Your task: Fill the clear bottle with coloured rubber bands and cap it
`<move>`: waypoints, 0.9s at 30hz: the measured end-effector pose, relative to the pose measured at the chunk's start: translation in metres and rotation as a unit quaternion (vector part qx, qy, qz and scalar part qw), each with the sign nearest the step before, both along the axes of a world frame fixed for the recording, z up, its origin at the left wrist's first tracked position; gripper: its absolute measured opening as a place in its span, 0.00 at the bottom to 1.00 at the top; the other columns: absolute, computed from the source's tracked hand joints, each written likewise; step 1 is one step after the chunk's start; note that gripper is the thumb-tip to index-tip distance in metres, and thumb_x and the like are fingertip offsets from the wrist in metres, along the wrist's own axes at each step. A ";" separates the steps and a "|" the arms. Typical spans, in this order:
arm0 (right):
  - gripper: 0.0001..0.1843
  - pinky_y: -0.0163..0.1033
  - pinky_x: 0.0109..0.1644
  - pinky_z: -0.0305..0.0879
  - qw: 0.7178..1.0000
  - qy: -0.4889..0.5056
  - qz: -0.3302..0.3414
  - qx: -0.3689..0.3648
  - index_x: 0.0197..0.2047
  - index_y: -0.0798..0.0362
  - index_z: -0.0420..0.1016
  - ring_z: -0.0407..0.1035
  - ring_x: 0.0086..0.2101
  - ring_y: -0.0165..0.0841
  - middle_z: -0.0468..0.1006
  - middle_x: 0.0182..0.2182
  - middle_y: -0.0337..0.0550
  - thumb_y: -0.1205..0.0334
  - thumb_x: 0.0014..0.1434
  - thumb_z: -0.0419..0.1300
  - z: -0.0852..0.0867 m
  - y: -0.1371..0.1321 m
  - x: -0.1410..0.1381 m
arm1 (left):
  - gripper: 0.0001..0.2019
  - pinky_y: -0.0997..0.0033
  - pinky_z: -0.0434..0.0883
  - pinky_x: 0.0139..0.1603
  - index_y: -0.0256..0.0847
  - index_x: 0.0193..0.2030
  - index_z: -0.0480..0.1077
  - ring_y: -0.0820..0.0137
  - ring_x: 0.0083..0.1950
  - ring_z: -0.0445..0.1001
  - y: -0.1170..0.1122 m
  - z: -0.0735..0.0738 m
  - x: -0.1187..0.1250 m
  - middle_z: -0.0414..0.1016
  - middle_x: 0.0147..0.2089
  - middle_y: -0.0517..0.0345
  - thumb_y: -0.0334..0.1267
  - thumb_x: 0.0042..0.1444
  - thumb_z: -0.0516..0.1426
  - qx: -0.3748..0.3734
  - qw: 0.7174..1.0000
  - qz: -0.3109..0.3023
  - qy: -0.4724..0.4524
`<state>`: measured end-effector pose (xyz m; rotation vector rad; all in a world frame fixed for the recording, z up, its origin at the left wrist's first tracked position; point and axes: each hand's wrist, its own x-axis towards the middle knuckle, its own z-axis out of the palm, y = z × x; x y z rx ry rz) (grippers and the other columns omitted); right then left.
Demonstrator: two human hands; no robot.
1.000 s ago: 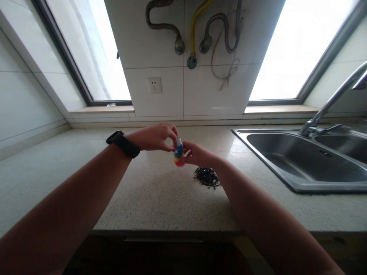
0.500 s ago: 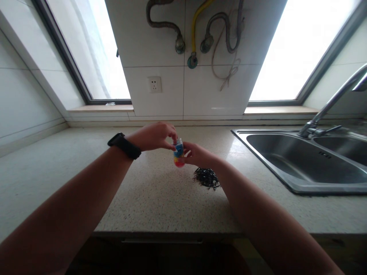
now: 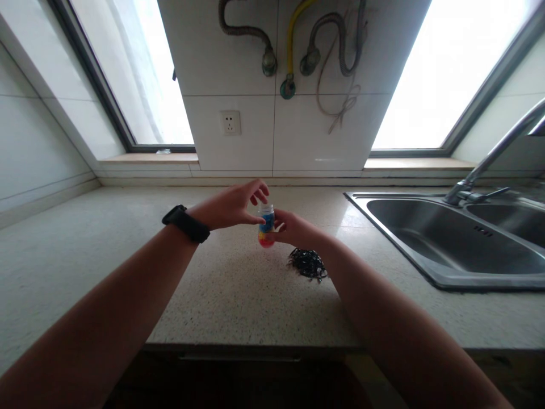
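A small clear bottle (image 3: 266, 225) with blue, yellow and red layers stands upright near the middle of the counter, its mouth uncovered. My right hand (image 3: 292, 228) grips it from the right side, fingers behind and thumb in front. My left hand (image 3: 249, 203), with a black watch band on the wrist, is at the bottle's upper left. Its fingers are apart and curved above the mouth, and the thumb is by the bottle's side; whether the thumb touches it I cannot tell. A pile of shiny black strips (image 3: 307, 264) lies on the counter beside my right forearm.
The speckled stone counter (image 3: 221, 301) runs across the view. A steel sink (image 3: 426, 227) with a tap (image 3: 481, 165) is set in at the right. Behind, the tiled wall has a socket (image 3: 230, 122), hoses (image 3: 292, 34) and windows either side.
My left fingers have lifted and spread away from the bottle's mouth. My right hand keeps its grip, and the view has shifted slightly.
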<state>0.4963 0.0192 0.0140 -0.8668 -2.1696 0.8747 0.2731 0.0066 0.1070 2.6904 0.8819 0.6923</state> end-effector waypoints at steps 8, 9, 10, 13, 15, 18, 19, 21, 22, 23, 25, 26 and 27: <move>0.26 0.37 0.34 0.65 0.997 0.065 -0.036 -0.023 0.49 0.56 0.71 0.68 0.31 0.28 0.76 0.35 0.43 0.54 0.51 0.71 0.008 -0.003 0.000 | 0.30 0.60 0.72 0.52 0.36 0.60 0.62 0.63 0.55 0.72 0.005 -0.084 0.012 0.70 0.57 0.42 0.44 0.55 0.65 -0.225 0.947 -0.014 -0.229; 0.26 0.36 0.33 0.65 0.996 0.068 -0.038 -0.033 0.48 0.55 0.71 0.68 0.30 0.28 0.76 0.34 0.42 0.53 0.50 0.72 0.008 -0.003 0.000 | 0.29 0.59 0.72 0.53 0.36 0.60 0.62 0.63 0.53 0.74 0.004 -0.092 0.015 0.72 0.56 0.42 0.44 0.55 0.65 -0.248 0.936 -0.027 -0.250; 0.26 0.36 0.32 0.65 0.996 0.071 -0.037 -0.044 0.47 0.55 0.71 0.68 0.29 0.29 0.76 0.32 0.41 0.52 0.49 0.72 0.008 -0.003 0.000 | 0.29 0.58 0.72 0.53 0.37 0.60 0.63 0.64 0.52 0.74 0.003 -0.098 0.017 0.73 0.55 0.43 0.42 0.54 0.66 -0.267 0.927 -0.039 -0.261; 0.28 0.37 0.34 0.67 0.992 0.098 -0.024 -0.077 0.47 0.54 0.69 0.70 0.31 0.30 0.76 0.34 0.41 0.52 0.48 0.73 0.007 -0.003 -0.001 | 0.29 0.56 0.72 0.54 0.38 0.58 0.66 0.64 0.50 0.76 -0.001 -0.104 0.018 0.75 0.54 0.46 0.41 0.51 0.68 -0.283 0.916 -0.040 -0.282; 0.31 0.38 0.36 0.69 0.989 0.123 -0.016 -0.087 0.49 0.53 0.66 0.71 0.33 0.31 0.76 0.39 0.44 0.53 0.46 0.73 0.008 -0.003 -0.002 | 0.26 0.55 0.71 0.55 0.38 0.56 0.68 0.65 0.50 0.76 -0.003 -0.105 0.015 0.75 0.53 0.47 0.42 0.53 0.67 -0.279 0.917 -0.025 -0.284; 0.34 0.40 0.38 0.70 0.988 0.126 -0.028 -0.085 0.53 0.53 0.62 0.72 0.36 0.32 0.76 0.42 0.46 0.53 0.49 0.72 0.016 -0.006 0.005 | 0.23 0.56 0.72 0.54 0.37 0.54 0.69 0.65 0.49 0.76 -0.003 -0.108 0.011 0.76 0.52 0.48 0.44 0.54 0.66 -0.278 0.919 -0.013 -0.278; 0.32 0.40 0.38 0.70 0.991 0.106 -0.043 -0.073 0.54 0.53 0.62 0.72 0.36 0.32 0.76 0.42 0.46 0.51 0.51 0.70 0.020 -0.007 0.010 | 0.23 0.57 0.72 0.53 0.37 0.54 0.69 0.65 0.49 0.76 -0.001 -0.110 0.010 0.76 0.51 0.48 0.44 0.54 0.66 -0.277 0.920 -0.010 -0.277; 0.26 0.40 0.37 0.68 0.996 0.020 -0.086 -0.022 0.51 0.54 0.67 0.71 0.35 0.32 0.77 0.40 0.47 0.49 0.55 0.66 0.033 -0.010 0.023 | 0.24 0.60 0.73 0.49 0.37 0.53 0.69 0.66 0.47 0.76 0.001 -0.115 0.008 0.77 0.50 0.48 0.46 0.54 0.66 -0.268 0.926 0.003 -0.265; 0.23 0.40 0.37 0.67 0.993 -0.045 -0.107 0.015 0.48 0.55 0.70 0.70 0.34 0.32 0.77 0.37 0.47 0.48 0.57 0.65 0.039 -0.011 0.031 | 0.24 0.61 0.73 0.47 0.37 0.53 0.69 0.66 0.46 0.76 0.003 -0.117 0.008 0.77 0.50 0.48 0.46 0.54 0.66 -0.258 0.932 0.013 -0.253; 0.19 0.40 0.36 0.65 0.986 -0.122 -0.111 0.037 0.45 0.54 0.73 0.69 0.33 0.32 0.77 0.35 0.46 0.49 0.58 0.64 0.045 -0.013 0.039 | 0.24 0.63 0.73 0.45 0.37 0.52 0.70 0.67 0.45 0.75 0.004 -0.119 0.008 0.77 0.49 0.48 0.47 0.53 0.66 -0.246 0.939 0.022 -0.240; 0.14 0.39 0.35 0.62 0.960 -0.258 -0.096 0.048 0.41 0.53 0.78 0.69 0.31 0.31 0.78 0.32 0.45 0.52 0.59 0.63 0.053 -0.016 0.054 | 0.23 0.65 0.72 0.42 0.38 0.52 0.70 0.67 0.45 0.75 0.005 -0.121 0.008 0.77 0.49 0.49 0.48 0.53 0.66 -0.219 0.951 0.038 -0.215; 0.12 0.39 0.34 0.61 0.946 -0.308 -0.084 0.044 0.39 0.53 0.79 0.69 0.30 0.31 0.79 0.32 0.44 0.54 0.59 0.63 0.054 -0.017 0.061 | 0.23 0.65 0.71 0.42 0.39 0.51 0.70 0.66 0.45 0.74 0.006 -0.121 0.008 0.77 0.48 0.49 0.48 0.53 0.66 -0.208 0.955 0.041 -0.206; 0.11 0.39 0.34 0.60 0.935 -0.346 -0.074 0.036 0.38 0.53 0.80 0.69 0.29 0.31 0.79 0.31 0.44 0.55 0.59 0.62 0.053 -0.018 0.067 | 0.23 0.65 0.71 0.41 0.39 0.51 0.70 0.66 0.46 0.74 0.006 -0.121 0.008 0.76 0.48 0.49 0.48 0.53 0.66 -0.198 0.959 0.043 -0.198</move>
